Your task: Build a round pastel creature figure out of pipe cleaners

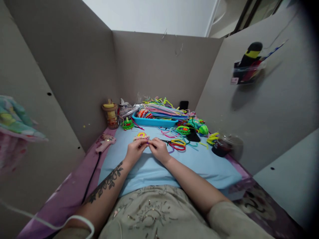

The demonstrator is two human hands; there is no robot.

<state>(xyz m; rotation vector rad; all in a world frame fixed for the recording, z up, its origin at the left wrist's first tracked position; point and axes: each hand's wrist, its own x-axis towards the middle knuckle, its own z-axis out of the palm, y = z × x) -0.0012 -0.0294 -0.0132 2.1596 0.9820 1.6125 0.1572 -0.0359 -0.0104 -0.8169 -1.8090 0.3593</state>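
Observation:
My left hand (136, 150) and my right hand (159, 150) meet over the light blue cloth, fingertips pinched together. Between them shows a bit of purple pipe cleaner (148, 143), mostly covered by the fingers. Just beyond my left fingers lies a small pink and yellow fuzzy piece (141, 135), partly hidden. Close to the right of my right hand are scissors (178, 142) with yellow and red handles. A loose purple strand (171, 150) curls out beside that hand.
A blue tray (156, 122) heaped with colourful pipe cleaners stands at the back. Left are a lidded cup (111, 116), a green fuzzy figure (128, 124) and a pink glue gun (106, 143) with a black cord. A dark-based clear container (221, 147) stands right. Grey panels (164, 63) enclose the table.

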